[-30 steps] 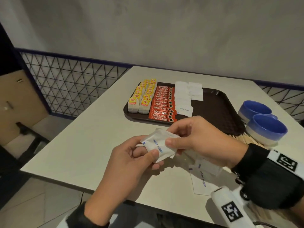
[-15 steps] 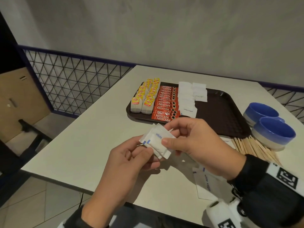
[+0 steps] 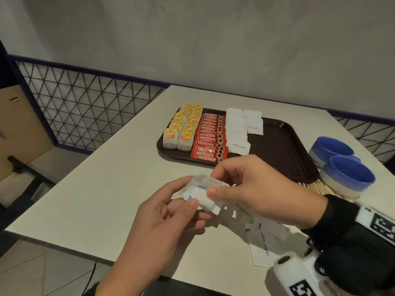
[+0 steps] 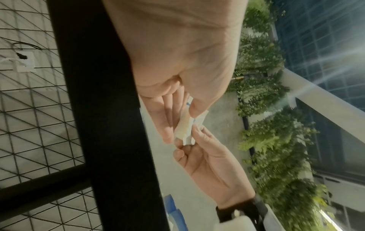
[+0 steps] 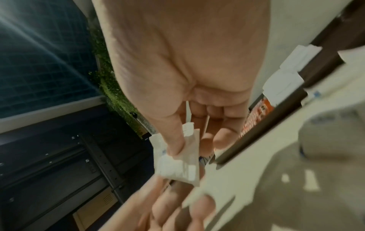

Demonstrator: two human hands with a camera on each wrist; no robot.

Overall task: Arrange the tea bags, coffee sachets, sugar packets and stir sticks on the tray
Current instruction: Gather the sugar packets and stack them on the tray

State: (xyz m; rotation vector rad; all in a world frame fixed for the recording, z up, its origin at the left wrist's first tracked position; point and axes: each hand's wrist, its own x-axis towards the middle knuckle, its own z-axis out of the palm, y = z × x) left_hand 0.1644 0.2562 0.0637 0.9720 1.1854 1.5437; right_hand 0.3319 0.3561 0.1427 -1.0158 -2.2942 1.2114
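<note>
Over the last second both hands have kept pinching the small stack of sugar packets [image 3: 203, 194] above the table [image 3: 106, 189], left hand [image 3: 162, 221] steadying while the right hand [image 3: 252, 189] squares them, short of the tray [image 3: 284, 146].

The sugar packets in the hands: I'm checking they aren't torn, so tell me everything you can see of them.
The sugar packets are a small bunch of white paper sachets with blue print reading "white" and a blue mark near one edge. They are held above the table, in front of the tray, fanned and tilted. The left hand pinches their near edge with its thumb on top; the right hand pinches the other end. The paper looks creased. No tear shows, but the grip hides part.
</note>
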